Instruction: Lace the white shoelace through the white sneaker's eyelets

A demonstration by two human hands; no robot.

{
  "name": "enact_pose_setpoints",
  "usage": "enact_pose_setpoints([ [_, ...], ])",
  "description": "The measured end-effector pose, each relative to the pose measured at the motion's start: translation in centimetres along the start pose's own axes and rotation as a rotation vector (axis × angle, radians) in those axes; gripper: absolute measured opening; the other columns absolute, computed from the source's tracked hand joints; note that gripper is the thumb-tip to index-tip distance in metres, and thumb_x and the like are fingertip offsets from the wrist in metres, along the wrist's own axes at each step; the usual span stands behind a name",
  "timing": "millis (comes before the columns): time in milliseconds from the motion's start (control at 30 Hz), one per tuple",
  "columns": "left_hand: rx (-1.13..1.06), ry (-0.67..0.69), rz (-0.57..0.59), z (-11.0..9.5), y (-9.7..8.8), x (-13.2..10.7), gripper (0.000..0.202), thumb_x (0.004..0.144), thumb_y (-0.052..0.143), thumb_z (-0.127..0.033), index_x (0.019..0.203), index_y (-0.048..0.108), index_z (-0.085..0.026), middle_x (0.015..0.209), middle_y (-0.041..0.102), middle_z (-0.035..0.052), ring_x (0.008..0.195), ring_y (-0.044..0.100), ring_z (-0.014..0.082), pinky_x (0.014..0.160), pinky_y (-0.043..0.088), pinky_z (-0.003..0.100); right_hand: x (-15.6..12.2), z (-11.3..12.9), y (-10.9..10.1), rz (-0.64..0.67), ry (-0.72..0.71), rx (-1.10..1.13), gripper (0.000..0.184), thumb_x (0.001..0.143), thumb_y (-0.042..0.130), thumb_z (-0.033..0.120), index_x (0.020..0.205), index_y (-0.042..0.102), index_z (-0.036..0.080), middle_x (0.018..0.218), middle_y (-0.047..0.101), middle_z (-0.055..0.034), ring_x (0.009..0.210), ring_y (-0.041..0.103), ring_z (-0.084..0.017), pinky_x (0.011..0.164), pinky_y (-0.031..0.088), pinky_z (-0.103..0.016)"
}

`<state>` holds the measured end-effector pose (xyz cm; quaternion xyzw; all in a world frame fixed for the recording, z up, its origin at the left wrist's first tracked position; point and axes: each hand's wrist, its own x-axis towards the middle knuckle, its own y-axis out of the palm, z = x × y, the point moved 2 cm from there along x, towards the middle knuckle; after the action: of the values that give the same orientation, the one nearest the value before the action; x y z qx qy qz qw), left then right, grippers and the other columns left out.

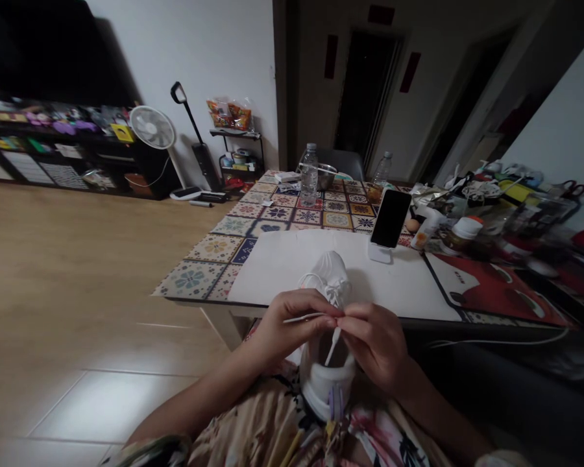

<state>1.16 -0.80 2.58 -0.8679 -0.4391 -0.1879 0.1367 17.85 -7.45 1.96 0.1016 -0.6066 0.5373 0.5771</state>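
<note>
Pinching lace (304, 318), both hands (377, 342) over white shoe (327, 267), toe at 12 o'clock; phone (392, 217) 1 o'clock on counter (192, 275).

Room lies left of the shoe (331, 274); a phone (391, 218) obstructs front-right.

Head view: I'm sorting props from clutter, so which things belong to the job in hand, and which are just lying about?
In the job:
left hand
right hand
white sneaker
white shoelace, pinched at the fingertips

Apparently just lying about:
black-screened smartphone
its white stand
nearer plastic bottle
metal bowl
scissors
</note>
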Motion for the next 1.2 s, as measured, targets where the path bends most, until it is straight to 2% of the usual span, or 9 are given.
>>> enact_pose_setpoints([
  [100, -0.125, -0.104, -0.033, 0.8, -0.3, 0.4, 0.021, 0.072, 0.082, -0.034, 0.073, 0.076, -0.014, 0.068, 0.071, 0.0039, 0.064, 0.062, 0.0125, 0.061, 0.048, 0.021, 0.1, -0.3, 0.0, -0.055, 0.089, 0.183, 0.012, 0.097, 0.051, 0.024, 0.102, 0.061, 0.029, 0.098, 0.065, -0.0050, 0.091, 0.061, -0.021, 0.080, 0.051, -0.038],
  [200, -0.431, -0.172, -0.155, 1.8, -1.1, 1.3, 0.030, 0.070, 0.083, -0.038, 0.069, 0.066, -0.014, 0.068, 0.072, 0.0020, 0.064, 0.065, 0.0119, 0.063, 0.051, 0.020, 0.3, -1.5, -0.3, -0.276, 0.275, 0.566, 0.015, 0.095, 0.054, 0.041, 0.087, 0.055, 0.029, 0.088, 0.065, -0.0032, 0.102, 0.061, -0.025, 0.091, 0.049, -0.045],
  [333, -0.866, -0.171, -0.227, 2.9, -3.4, 2.2, 0.027, 0.078, 0.079, -0.027, 0.078, 0.053, -0.017, 0.055, 0.059, -0.0069, 0.054, 0.062, 0.0080, 0.064, 0.054, 0.018, 0.2, -4.0, -1.3, -0.376, 0.530, 1.015, 0.027, 0.089, 0.062, 0.047, 0.078, 0.046, 0.028, 0.051, 0.041, 0.0077, 0.053, 0.051, -0.016, 0.071, 0.054, -0.035],
  [400, -0.937, -0.178, -0.153, 3.3, -4.8, 2.3, 0.022, 0.082, 0.073, -0.020, 0.080, 0.051, -0.017, 0.044, 0.040, -0.0133, 0.033, 0.038, 0.0020, 0.046, 0.043, 0.012, -0.3, -5.4, -2.3, -0.318, 0.571, 1.127, 0.029, 0.087, 0.065, 0.046, 0.076, 0.044, 0.028, 0.046, 0.026, 0.0112, 0.037, 0.030, -0.012, 0.048, 0.045, -0.025],
  [533, -0.721, -0.203, 0.073, 3.9, -6.6, 1.8, 0.029, 0.080, 0.076, -0.030, 0.076, 0.050, -0.018, 0.041, 0.031, -0.0135, 0.033, 0.018, 0.0023, 0.037, 0.025, 0.012, -2.0, -7.8, -3.6, -0.123, 0.555, 1.098, 0.041, 0.082, 0.067, 0.054, 0.069, 0.039, 0.027, 0.043, 0.021, 0.0128, 0.034, 0.014, -0.008, 0.036, 0.023, -0.020],
  [667, -0.344, -0.389, 0.335, 3.8, -5.8, 1.1, 0.035, 0.080, 0.071, -0.047, 0.087, 0.054, -0.017, 0.047, 0.042, -0.0093, 0.037, 0.029, 0.0044, 0.038, 0.024, 0.015, -2.3, -8.0, -2.7, 0.195, 0.598, 0.930, 0.050, 0.083, 0.058, 0.067, 0.063, 0.046, 0.023, 0.051, 0.042, 0.0051, 0.042, 0.031, -0.010, 0.042, 0.028, -0.024],
  [900, 0.405, -0.569, 0.432, 2.3, -5.1, 0.8, 0.023, 0.089, 0.053, -0.038, 0.091, 0.064, -0.018, 0.054, 0.052, -0.0042, 0.045, 0.049, 0.0102, 0.044, 0.036, 0.017, -0.8, -5.6, -1.5, 0.506, 0.706, 0.426, 0.036, 0.088, 0.063, 0.053, 0.078, 0.064, 0.019, 0.069, 0.058, 0.0013, 0.067, 0.050, -0.014, 0.060, 0.038, -0.024],
  [1067, 0.384, -0.554, 0.467, 3.2, -6.2, 0.8, 0.022, 0.085, 0.059, -0.037, 0.081, 0.065, -0.016, 0.060, 0.057, -0.0024, 0.051, 0.051, 0.0108, 0.049, 0.038, 0.018, -1.3, -6.1, -1.8, 0.513, 0.772, 0.482, 0.039, 0.084, 0.065, 0.055, 0.077, 0.067, 0.017, 0.065, 0.060, 0.0009, 0.062, 0.052, -0.014, 0.059, 0.040, -0.024],
  [1200, 0.249, -0.263, 0.491, 2.3, -6.8, 1.4, 0.029, 0.082, 0.068, -0.045, 0.076, 0.068, -0.016, 0.074, 0.064, 0.0037, 0.068, 0.057, 0.0152, 0.066, 0.046, 0.023, -1.4, -6.5, -2.1, 0.450, 0.688, 0.733, 0.037, 0.080, 0.070, 0.055, 0.073, 0.069, 0.018, 0.070, 0.065, -0.0017, 0.068, 0.059, -0.016, 0.068, 0.047, -0.029],
])
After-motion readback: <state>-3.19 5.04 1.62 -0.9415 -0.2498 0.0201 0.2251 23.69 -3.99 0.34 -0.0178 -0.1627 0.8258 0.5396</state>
